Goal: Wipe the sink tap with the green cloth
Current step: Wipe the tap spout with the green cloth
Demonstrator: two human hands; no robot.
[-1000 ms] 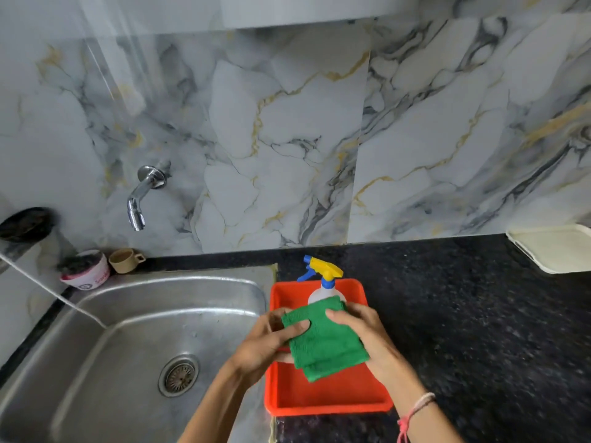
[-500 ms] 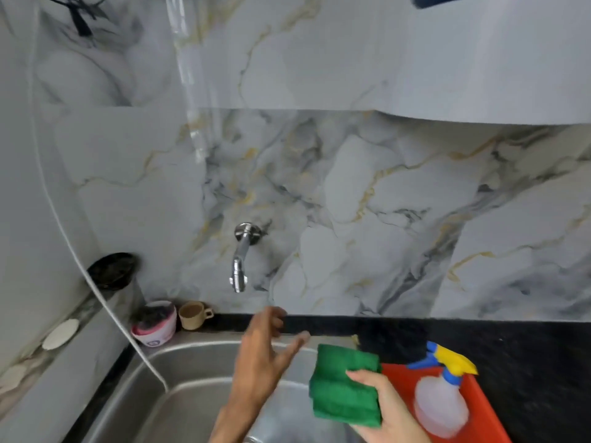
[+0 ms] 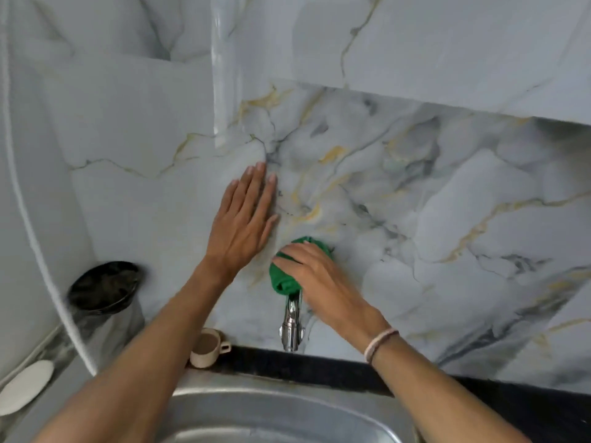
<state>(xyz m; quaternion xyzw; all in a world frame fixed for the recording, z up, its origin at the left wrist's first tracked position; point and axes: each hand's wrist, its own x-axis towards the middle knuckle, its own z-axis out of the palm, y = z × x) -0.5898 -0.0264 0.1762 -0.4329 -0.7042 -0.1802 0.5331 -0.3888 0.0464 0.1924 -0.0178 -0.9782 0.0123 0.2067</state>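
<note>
While the right hand (image 3: 315, 276) closes its fingers (image 3: 287, 255) over the green cloth (image 3: 284, 279), the cloth sits bunched around the upper part of the sink tap (image 3: 291, 321), near where it meets the marble wall (image 3: 415, 203). Only the lower spout shows, bare and shiny, pointing down toward the sink (image 3: 287, 410). Left hand (image 3: 244, 222): fingers spread flat, palm against the wall just left of and above the tap, holding nothing; judged a brace.

Handling, judged: cloth soft, light, conforms readily, so it wraps the round metal well; best held wadded in the palm with fingers encircling the tap. Tap rigid, fixed to the wall, smooth and probably slippery; it should tolerate firm pressure. Spout end not yet covered.

Outward: small beige cup (image 3: 208, 348) on the black tabletop (image 3: 319, 369) edge left of the tap; dark round container (image 3: 105, 284) on the left ledge.
</note>
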